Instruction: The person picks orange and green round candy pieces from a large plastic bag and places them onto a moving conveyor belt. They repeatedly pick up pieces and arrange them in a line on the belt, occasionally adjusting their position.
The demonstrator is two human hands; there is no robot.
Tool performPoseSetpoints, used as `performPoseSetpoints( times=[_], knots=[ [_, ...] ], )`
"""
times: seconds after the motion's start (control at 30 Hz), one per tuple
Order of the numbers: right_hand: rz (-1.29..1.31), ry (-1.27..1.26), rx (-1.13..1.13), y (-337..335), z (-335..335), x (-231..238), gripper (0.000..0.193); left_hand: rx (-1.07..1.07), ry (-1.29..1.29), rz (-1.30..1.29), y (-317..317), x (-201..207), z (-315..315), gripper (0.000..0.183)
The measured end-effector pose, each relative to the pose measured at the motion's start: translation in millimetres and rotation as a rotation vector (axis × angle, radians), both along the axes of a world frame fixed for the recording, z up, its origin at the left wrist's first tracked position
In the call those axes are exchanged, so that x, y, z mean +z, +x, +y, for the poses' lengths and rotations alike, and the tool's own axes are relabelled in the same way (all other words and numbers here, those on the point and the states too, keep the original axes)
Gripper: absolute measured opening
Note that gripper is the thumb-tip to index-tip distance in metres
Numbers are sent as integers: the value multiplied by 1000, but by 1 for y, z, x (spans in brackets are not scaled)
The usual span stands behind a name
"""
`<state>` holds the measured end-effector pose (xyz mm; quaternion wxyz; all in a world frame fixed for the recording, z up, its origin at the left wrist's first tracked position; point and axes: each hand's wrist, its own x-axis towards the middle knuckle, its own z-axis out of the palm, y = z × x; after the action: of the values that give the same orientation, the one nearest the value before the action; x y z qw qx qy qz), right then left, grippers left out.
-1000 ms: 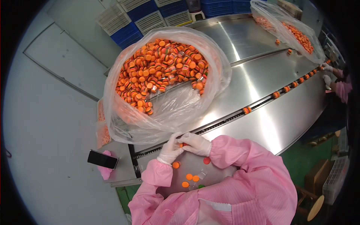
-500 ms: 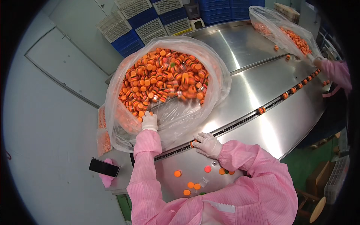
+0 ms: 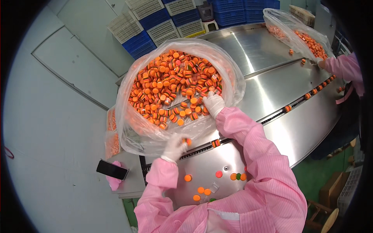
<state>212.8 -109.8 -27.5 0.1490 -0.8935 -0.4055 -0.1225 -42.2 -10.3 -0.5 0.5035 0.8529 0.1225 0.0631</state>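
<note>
right hand [image 3: 213, 104] fingertips buried among orange caps [image 3: 171, 85]; grip unclear.

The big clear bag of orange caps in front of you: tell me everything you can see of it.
The clear plastic bag is thin, crinkled film, its mouth rolled wide open. It sits on the steel table, heaped with small round orange caps, some showing green or dark bands. The right hand, white-gloved, reaches into the caps; the left hand is at its near rim.

bare steel right of bag [image 3: 233, 83]: passable; loose caps [image 3: 202, 191] dot near tabletop [image 3: 272, 89]
</note>
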Motion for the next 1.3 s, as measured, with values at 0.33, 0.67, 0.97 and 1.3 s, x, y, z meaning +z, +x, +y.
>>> performPoseSetpoints(
  times=[0.33,0.67,0.97,1.3],
  knots=[
    [-51,-120,18,10,1,7,18,123,752,222,-3,-16,-48,20],
    [184,235,186,9,-16,20,22,355,807,54,90,-3,43,25],
    [1669,800,593,-36,-69,48,37,269,822,229,86,-19,26,21],
    [1701,708,518,-89,-109,31,45,136,610,-430,27,12,-34,20]
  ],
)
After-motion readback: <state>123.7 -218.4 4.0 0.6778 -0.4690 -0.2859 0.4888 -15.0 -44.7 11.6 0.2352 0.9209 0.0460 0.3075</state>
